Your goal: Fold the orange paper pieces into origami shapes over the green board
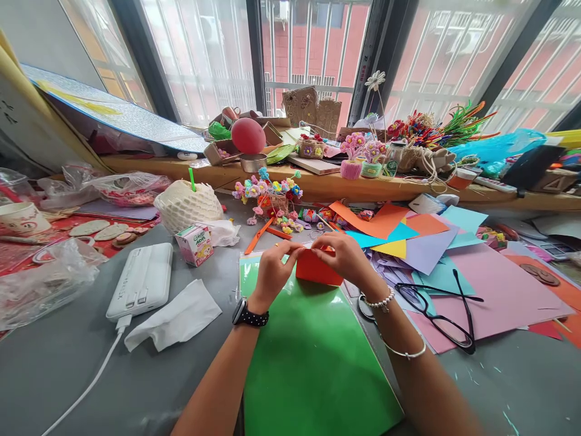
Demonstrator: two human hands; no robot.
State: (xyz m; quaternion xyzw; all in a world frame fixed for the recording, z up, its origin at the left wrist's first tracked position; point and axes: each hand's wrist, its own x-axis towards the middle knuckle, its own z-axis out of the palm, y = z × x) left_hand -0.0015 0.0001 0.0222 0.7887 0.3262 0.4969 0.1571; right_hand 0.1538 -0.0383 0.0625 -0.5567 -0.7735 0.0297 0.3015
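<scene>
A small piece of orange-red paper (318, 270) is held up by its top edge over the far part of a glossy green sheet (313, 357). My left hand (275, 270) pinches its upper left corner between thumb and fingertips. On the upper right, my right hand (347, 257) grips the same edge, with the fingers bent over it. The paper looks folded, though my fingers hide part of the top edge. Just beyond my left hand lie orange-handled scissors (259, 235).
Loose coloured paper (426, 248) and black glasses (447, 312) lie to the right. On the left are a white power bank (141, 281) with a cable, a tissue (175, 318) and a small carton (194, 245). Craft flowers (267, 194) stand behind, below a crowded wooden ledge (318, 183).
</scene>
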